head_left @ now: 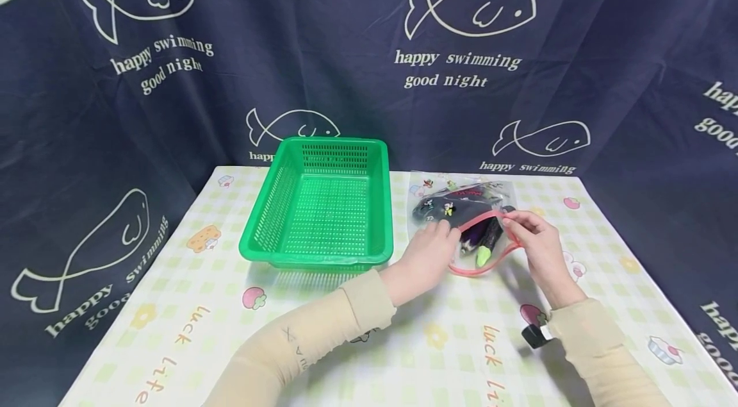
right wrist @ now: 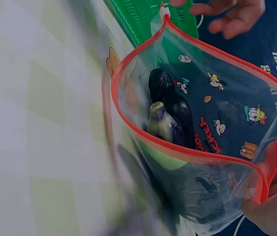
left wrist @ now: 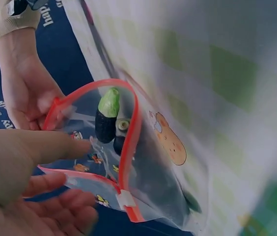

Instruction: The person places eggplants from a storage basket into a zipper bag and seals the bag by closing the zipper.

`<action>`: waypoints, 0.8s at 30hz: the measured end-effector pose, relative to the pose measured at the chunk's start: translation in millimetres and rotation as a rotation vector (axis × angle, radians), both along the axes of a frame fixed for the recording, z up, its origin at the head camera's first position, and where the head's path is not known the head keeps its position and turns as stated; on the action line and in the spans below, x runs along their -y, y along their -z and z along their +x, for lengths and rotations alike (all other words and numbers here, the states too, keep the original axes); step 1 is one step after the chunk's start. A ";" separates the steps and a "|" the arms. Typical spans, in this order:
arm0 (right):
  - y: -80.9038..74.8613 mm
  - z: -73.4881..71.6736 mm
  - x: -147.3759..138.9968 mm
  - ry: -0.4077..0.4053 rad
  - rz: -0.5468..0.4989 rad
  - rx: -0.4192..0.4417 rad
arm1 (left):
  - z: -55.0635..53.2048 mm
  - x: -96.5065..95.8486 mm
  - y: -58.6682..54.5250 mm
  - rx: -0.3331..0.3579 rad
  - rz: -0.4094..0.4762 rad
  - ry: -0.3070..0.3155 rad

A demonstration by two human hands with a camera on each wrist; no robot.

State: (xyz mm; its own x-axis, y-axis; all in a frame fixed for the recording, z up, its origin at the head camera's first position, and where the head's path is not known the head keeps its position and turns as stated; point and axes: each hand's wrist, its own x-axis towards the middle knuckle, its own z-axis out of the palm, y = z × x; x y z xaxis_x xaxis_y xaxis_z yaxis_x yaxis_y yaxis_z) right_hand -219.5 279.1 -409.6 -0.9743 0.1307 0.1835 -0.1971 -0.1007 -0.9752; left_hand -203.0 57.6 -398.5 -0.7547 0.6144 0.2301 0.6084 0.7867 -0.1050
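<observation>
A clear zip bag (head_left: 474, 274) with a red zip edge and cartoon prints lies on the table, its mouth spread wide. Several dark eggplants (right wrist: 180, 110) are inside. One vegetable with a light green end (left wrist: 109, 102) points toward the mouth. My right hand (head_left: 539, 250) pinches the right corner of the red edge between thumb and fingers. At the opposite side, my left hand (head_left: 423, 259) is beside the edge with fingers loosely bent, apart from it in the right wrist view. Near that hand, a white zip slider (left wrist: 126, 199) sits on the red strip.
Left of the bag stands a green plastic basket (head_left: 317, 259) with perforated walls and nothing in it. A checked tablecloth (head_left: 426, 356) with printed pictures covers the table. Behind hangs a dark blue curtain (head_left: 346, 41) with fish drawings. A black device (head_left: 536, 335) is at my right wrist.
</observation>
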 end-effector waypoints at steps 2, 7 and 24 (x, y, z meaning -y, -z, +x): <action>1.5 0.3 -2.3 0.001 0.005 -0.002 | 0.1 1.1 2.4 0.009 -0.046 -0.038; 3.3 1.9 -8.4 0.002 0.009 -0.006 | -1.5 1.7 11.5 0.008 -0.124 -0.124; 2.6 13.5 -30.6 0.033 0.172 0.043 | -4.0 8.0 23.1 -0.134 -0.056 -0.082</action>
